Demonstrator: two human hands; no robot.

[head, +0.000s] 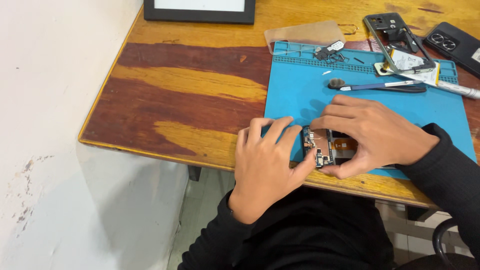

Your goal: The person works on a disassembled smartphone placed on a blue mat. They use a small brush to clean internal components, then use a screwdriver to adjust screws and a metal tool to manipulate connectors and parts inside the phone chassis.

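Opened smartphone (327, 147), back cover off and circuit board exposed, at the near edge of the blue repair mat (300, 95). Left hand (265, 165) and right hand (375, 135) pinch it between their fingers; removed parts lie beyond.

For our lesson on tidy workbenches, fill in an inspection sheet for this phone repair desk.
Surface: wooden table with a blue mat.
Job's things: opened phone, circuit board exposed, at the mat's near edge.
Clutter: clear case, phone frame, brush, black back cover, small parts.
Hands: left hand and right hand both on the phone.
Cables: nothing seen.
Surroundings: white wall, black-framed panel.
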